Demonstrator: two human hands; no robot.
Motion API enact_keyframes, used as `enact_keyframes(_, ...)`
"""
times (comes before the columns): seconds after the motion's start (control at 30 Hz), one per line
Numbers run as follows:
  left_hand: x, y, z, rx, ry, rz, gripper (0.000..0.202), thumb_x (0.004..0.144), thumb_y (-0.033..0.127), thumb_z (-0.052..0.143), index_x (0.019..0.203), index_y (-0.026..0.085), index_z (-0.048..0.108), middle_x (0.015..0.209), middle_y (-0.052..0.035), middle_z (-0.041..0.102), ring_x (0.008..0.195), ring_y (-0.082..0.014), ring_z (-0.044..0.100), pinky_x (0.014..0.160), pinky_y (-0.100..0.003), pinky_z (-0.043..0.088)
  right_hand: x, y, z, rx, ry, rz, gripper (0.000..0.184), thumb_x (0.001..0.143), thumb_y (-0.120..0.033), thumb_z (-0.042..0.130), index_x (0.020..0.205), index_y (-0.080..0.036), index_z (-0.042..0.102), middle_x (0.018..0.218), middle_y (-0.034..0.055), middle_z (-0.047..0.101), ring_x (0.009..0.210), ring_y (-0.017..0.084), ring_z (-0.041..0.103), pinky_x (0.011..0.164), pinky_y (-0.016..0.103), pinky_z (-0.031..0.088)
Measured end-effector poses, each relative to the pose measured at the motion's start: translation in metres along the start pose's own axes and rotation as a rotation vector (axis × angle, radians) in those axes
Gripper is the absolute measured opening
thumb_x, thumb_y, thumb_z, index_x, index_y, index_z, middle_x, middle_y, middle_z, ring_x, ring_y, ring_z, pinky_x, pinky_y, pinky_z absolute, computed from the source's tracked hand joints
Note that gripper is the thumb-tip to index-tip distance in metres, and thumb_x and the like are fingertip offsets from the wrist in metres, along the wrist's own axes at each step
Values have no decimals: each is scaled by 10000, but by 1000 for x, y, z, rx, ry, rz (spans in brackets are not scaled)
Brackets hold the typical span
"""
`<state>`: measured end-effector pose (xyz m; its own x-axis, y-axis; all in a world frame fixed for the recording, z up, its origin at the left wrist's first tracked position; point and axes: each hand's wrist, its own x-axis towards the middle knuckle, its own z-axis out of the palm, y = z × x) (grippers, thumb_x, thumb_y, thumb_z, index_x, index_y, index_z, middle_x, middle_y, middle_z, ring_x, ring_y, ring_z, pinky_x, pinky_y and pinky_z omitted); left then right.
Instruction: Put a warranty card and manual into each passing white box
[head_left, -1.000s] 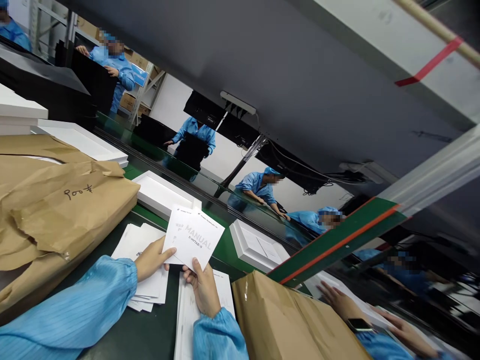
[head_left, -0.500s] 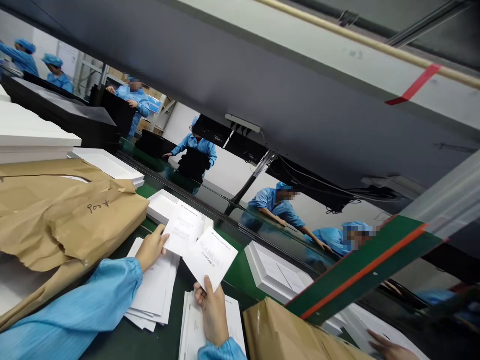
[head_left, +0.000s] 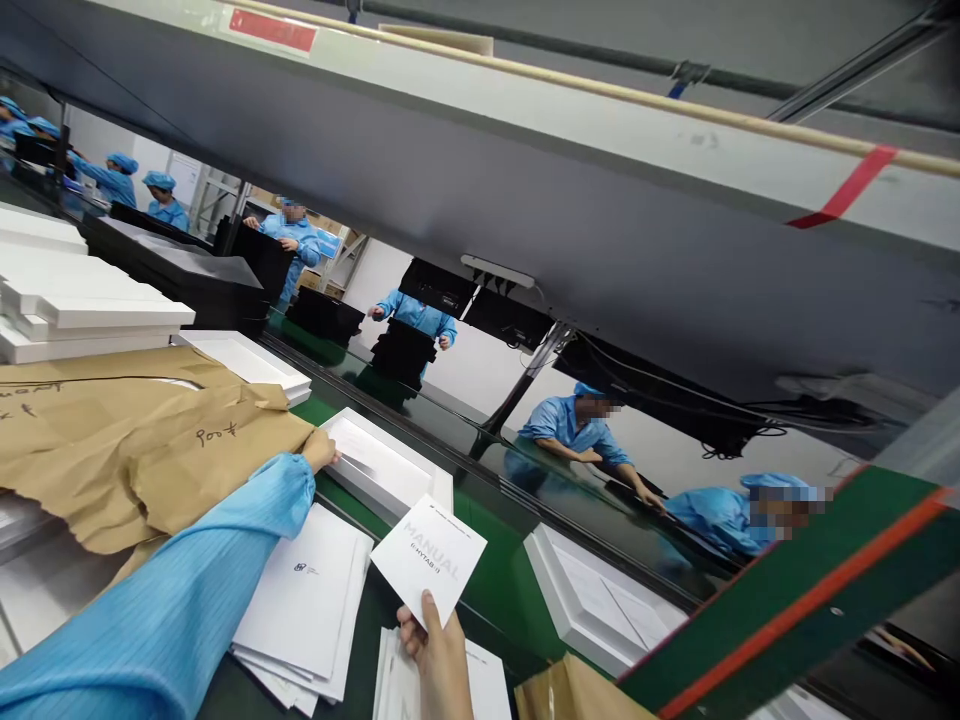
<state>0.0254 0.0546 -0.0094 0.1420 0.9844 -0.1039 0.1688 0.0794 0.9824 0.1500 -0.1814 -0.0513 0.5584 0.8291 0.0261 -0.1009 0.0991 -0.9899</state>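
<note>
My right hand [head_left: 435, 645] pinches a square white manual [head_left: 429, 555] by its lower edge, with "MANUAL" printed on its upright front. My left hand [head_left: 321, 450] is closed at the near left corner of an open white box [head_left: 420, 475]; what its fingers grip, if anything, is hidden. A pale card-like sheet [head_left: 356, 458] lies inside that box, close to the left fingertips. Below my left sleeve sits a pile of white printed sheets or envelopes [head_left: 300, 600]. Another white stack [head_left: 487, 685] lies beneath my right hand.
A torn brown paper package [head_left: 172, 450] fills the left side, with white boxes [head_left: 97, 290] stacked behind it. Another white box [head_left: 600, 600] rests on the green belt [head_left: 510, 570]. A green post [head_left: 810, 600] slants across the right. Co-workers stand beyond the line.
My left hand has moved away from the manual to the white box's corner, and its card no longer shows in the fingers. My right hand still holds the manual. The view has shifted.
</note>
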Motion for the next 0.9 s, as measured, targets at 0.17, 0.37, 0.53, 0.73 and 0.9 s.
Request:
enact_keyframes(0.17,-4,-7,-1,-57,88,86,360,795,223,347,1127,93,296,855,-86,556,685,-121,554,629,-257,434,-3,-2,3,-36,-12,-30,362,660,-469,502,842,-177,390,517,2,557,416,95,446,383,195,320)
enact_keyframes(0.37,-40,-13,-9,-48,71,274,304,768,238,311,1055,154,367,912,-67,546,712,-126,560,673,-244,402,3,-8,-3,-179,78,-133,449,625,-499,515,911,-202,336,432,-50,517,318,81,393,322,171,261)
enact_keyframes(0.53,-81,-29,-29,84,-44,420,165,732,246,346,803,203,489,816,3,547,653,-112,535,669,-239,388,33,-42,1,-229,-18,-208,365,680,-452,458,927,-203,354,512,-35,537,394,96,458,373,194,332)
enact_keyframes(0.73,-99,-62,-38,438,26,541,184,733,191,326,806,178,495,861,-41,499,829,-144,469,768,-264,344,106,-64,18,-652,56,-76,209,759,-290,399,913,-150,412,622,0,559,500,92,503,474,214,413)
enact_keyframes(0.9,-104,-61,-37,581,8,550,203,749,205,321,851,203,497,881,-30,502,862,-162,454,753,-296,337,138,-62,20,-1041,175,84,211,774,-289,430,900,-131,492,845,31,536,687,115,524,602,290,445)
